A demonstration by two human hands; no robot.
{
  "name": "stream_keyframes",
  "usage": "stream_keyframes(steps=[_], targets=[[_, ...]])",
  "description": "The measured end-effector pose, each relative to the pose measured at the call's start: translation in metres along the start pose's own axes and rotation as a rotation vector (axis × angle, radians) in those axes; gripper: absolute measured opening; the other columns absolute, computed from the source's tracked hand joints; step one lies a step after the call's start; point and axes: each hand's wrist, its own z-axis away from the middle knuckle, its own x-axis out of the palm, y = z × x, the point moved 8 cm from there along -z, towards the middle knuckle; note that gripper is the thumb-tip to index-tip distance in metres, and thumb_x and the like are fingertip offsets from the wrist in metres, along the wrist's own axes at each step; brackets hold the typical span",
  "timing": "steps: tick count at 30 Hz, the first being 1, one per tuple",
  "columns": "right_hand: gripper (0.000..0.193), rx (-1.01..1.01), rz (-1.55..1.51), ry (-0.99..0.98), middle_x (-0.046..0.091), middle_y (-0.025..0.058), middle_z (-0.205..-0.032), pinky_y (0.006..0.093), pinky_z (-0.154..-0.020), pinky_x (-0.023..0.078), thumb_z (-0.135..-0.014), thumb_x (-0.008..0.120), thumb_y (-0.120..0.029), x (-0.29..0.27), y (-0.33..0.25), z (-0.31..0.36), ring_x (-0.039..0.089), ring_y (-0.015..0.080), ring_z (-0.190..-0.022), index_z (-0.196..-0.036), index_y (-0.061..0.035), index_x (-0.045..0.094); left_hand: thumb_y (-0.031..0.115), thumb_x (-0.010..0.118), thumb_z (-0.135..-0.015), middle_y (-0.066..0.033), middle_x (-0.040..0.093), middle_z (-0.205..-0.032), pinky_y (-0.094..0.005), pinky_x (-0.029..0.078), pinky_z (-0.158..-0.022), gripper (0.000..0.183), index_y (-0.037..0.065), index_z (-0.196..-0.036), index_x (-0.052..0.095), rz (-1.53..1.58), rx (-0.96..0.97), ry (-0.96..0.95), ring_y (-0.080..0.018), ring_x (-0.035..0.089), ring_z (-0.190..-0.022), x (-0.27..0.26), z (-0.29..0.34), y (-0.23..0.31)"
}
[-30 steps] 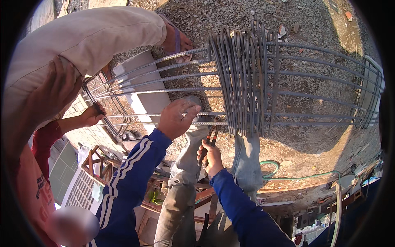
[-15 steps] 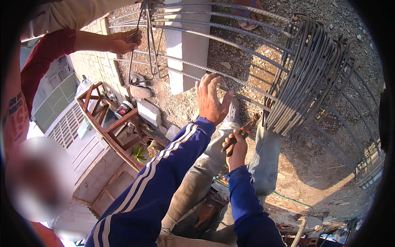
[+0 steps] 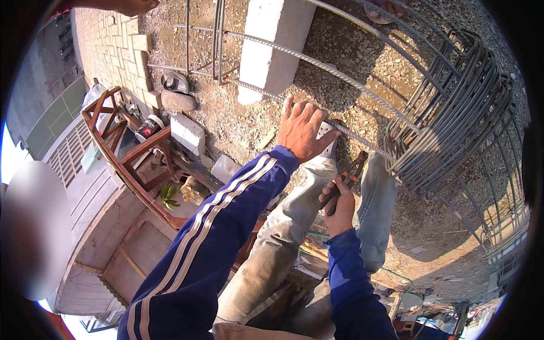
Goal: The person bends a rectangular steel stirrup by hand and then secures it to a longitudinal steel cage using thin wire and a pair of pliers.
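My left hand (image 3: 304, 129) is closed over the lowest long ribbed steel bar (image 3: 258, 89), its thumb stretched to the right. My right hand (image 3: 339, 208) grips pliers (image 3: 354, 174) with orange and black handles, jaws pointing up, just above my knees. Right of both hands, a dense bundle of bent steel stirrups (image 3: 447, 122) surrounds the long bars. A few stirrups (image 3: 219, 42) stand apart near the bars' left end. More ribbed bars (image 3: 323, 65) run above the one in my left hand.
Beneath the bars lies a white concrete block (image 3: 272, 48) on gravel. To the left are a grey slipper (image 3: 174, 82), a stone (image 3: 178, 101), a white block (image 3: 188, 133) and a reddish frame (image 3: 130, 170). A co-worker's hand (image 3: 124, 5) shows at the top left; another person's foot (image 3: 385, 10) at the top.
My left hand has come down from above the bars and closed on the lowest one. The co-worker's hand has left the separate stirrups. My view has shifted; the pliers remain in my right hand.
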Motion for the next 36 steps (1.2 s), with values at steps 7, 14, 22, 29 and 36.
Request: stream_keyframes(steps=[7, 14, 22, 29, 36], targets=[[0.014, -0.052, 0.054, 0.008, 0.055, 0.0022, -0.075, 0.0326, -0.054, 0.046, -0.092, 0.061, -0.020, -0.003, -0.007, 0.000, 0.056, 0.0161, -0.061, -0.098, -0.0092, 0.054, 0.060, 0.059, -0.081, -0.0122, 0.055, -0.099, -0.0569, 0.024, -0.106, 0.059, 0.009, -0.112, 0.061, -0.020, 0.042, 0.008, -0.0318, 0.049, -0.106, -0.007, -0.003, 0.009], [0.017, -0.020, 0.029, -0.046, 0.054, 0.0012, -0.074, 0.0323, -0.050, 0.045, -0.091, 0.063, -0.021, 0.008, -0.024, 0.008, 0.055, 0.0165, -0.060, -0.102, -0.0097, 0.055, 0.037, 0.067, -0.084, -0.0202, 0.047, -0.132, -0.0502, 0.029, -0.109, 0.063, 0.006, -0.134, 0.043, 0.128, -0.027, -0.123, -0.0384, 0.044, -0.123, -0.040, -0.011, 0.040], [0.017, 0.014, -0.185, -0.078, 0.055, 0.0015, -0.077, 0.0329, -0.053, 0.045, -0.091, 0.063, -0.022, 0.003, -0.039, 0.014, 0.055, 0.0169, -0.061, -0.101, -0.0107, 0.055, 0.034, 0.066, -0.085, -0.0178, 0.048, -0.130, -0.0461, 0.035, -0.103, 0.053, 0.005, -0.127, 0.050, 0.055, 0.051, 0.326, -0.0370, 0.045, -0.121, -0.104, -0.129, 0.097], [0.016, -0.037, -0.216, -0.099, 0.056, 0.0003, -0.075, 0.0325, -0.054, 0.046, -0.091, 0.063, -0.025, 0.013, -0.059, 0.026, 0.056, 0.0153, -0.062, -0.095, -0.0106, 0.057, 0.044, 0.065, -0.084, -0.0184, 0.047, -0.126, -0.0473, 0.032, -0.104, 0.063, 0.003, -0.128, 0.047, -0.203, 0.205, 0.322, -0.0381, 0.044, -0.119, -0.111, -0.193, 0.079], [0.017, -0.031, -0.168, -0.092, 0.056, 0.0002, -0.076, 0.0322, -0.053, 0.047, -0.092, 0.061, -0.025, 0.011, -0.051, 0.021, 0.057, 0.0151, -0.063, -0.098, -0.0095, 0.057, 0.045, 0.069, -0.080, -0.0149, 0.051, -0.115, -0.0452, 0.039, -0.096, 0.055, 0.004, -0.113, 0.056, -0.186, 0.257, 0.482, -0.0345, 0.047, -0.111, -0.103, -0.179, 0.077]])
